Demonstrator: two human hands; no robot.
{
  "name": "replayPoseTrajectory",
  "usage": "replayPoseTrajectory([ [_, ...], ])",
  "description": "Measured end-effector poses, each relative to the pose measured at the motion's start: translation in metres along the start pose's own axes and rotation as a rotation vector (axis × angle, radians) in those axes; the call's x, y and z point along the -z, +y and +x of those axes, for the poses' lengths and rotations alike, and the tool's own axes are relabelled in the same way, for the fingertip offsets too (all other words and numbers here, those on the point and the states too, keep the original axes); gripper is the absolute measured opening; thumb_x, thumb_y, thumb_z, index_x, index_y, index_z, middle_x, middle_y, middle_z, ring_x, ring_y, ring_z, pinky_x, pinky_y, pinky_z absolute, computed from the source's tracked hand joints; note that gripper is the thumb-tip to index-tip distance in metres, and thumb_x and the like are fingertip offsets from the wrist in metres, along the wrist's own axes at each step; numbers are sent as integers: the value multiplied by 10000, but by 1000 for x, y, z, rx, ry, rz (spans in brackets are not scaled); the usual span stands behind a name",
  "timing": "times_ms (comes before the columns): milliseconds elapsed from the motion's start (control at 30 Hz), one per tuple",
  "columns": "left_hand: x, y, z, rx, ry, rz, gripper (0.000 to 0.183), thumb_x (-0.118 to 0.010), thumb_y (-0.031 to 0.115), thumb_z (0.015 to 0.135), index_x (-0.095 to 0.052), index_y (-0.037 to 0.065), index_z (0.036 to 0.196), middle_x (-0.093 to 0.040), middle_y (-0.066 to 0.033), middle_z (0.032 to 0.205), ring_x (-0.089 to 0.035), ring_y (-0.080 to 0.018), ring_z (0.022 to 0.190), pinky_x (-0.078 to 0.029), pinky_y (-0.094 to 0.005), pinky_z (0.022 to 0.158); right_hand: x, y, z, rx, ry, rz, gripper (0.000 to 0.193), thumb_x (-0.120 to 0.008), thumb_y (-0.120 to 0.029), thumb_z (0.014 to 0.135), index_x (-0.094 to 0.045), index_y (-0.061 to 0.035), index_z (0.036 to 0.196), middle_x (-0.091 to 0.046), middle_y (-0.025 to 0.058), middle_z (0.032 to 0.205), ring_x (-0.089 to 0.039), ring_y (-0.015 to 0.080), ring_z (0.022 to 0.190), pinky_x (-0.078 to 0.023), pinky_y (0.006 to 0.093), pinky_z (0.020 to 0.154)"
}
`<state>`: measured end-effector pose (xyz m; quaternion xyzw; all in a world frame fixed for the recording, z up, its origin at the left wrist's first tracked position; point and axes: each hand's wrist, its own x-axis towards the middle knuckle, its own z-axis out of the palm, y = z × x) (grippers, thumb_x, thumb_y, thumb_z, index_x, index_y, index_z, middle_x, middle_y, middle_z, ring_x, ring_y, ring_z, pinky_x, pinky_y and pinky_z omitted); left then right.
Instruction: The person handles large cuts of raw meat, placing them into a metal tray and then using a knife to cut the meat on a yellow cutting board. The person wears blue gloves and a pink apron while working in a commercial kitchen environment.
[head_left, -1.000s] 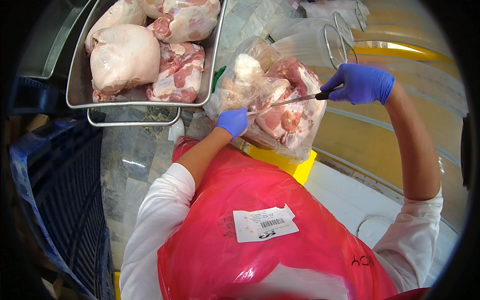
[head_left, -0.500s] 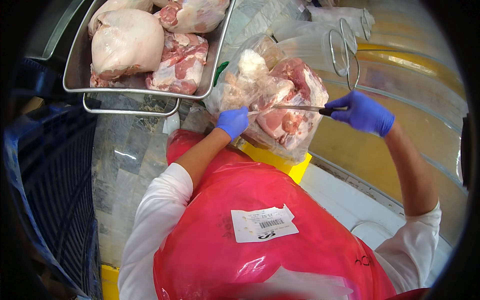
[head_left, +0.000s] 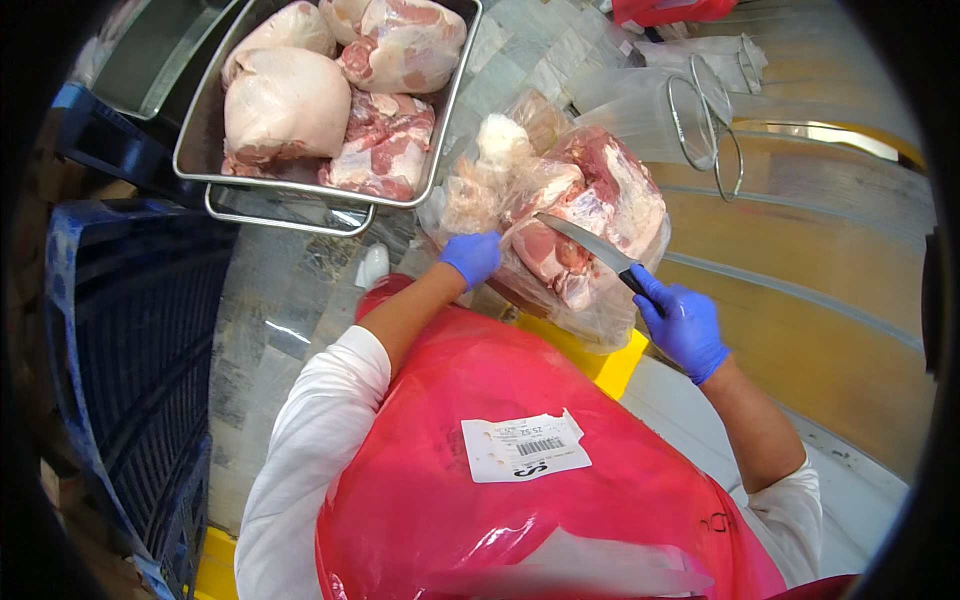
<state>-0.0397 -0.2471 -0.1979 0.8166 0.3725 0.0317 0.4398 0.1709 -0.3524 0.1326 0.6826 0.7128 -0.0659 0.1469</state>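
Meat fills the middle of the view: a big raw pink and white piece of meat [head_left: 580, 215] wrapped in a clear plastic bag [head_left: 600, 320]. It sits on the table [head_left: 290, 300], just past the person's red plastic apron [head_left: 470, 400].

The left hand [head_left: 470, 256], in a blue glove, rests on the near left side of the bagged meat. Its fingers are curled and press on the bag. Whether they pinch the plastic cannot be told.

The right hand [head_left: 683, 325], also in a blue glove, is on the near right side of the meat. Its fingers are closed tight around the dark handle of a long thin steel knife [head_left: 590, 243]. The blade points to the far left and lies across the top of the meat, touching it.

To the far left of the meat stands a shiny metal tray [head_left: 200, 140]. It holds more big pale pieces of raw meat [head_left: 290, 105], packed close together. A second metal tray [head_left: 290, 212] peeks out from under it on the near side.

To the far right lie clear plastic bags [head_left: 640, 110] and two thin wire rings [head_left: 715, 120]. A blue plastic crate [head_left: 120, 340] stands on the left, beside the table. A white paper label [head_left: 525, 447] is stuck on the apron.
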Motion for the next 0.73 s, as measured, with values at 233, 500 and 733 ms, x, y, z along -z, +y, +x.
replayPoseTrajectory([
  [233,7,21,-6,66,7,136,325,-485,282,939,-637,18,1054,-712,-276,969,-695,-461,915,-544,-551,839,-64,14,-36,-12,190,79,460,-664,-315,943,-602,-315,1399,-614,153,682,-608,352,531,-494,468,489],
  [500,8,39,-7,154,-5,278,337,-466,296,969,-656,41,1081,-710,-260,1071,-694,-436,995,-541,-526,887,-129,12,-57,-67,295,97,468,-586,-358,989,-537,-327,1453,-600,153,683,-615,342,526,-495,477,478],
  [733,31,38,-20,126,27,316,356,-472,311,951,-648,60,1132,-701,-261,1104,-676,-444,1023,-523,-536,919,-150,11,-65,-79,279,113,565,-611,-388,972,-449,-341,1511,-620,166,741,-643,366,567,-510,503,497],
])
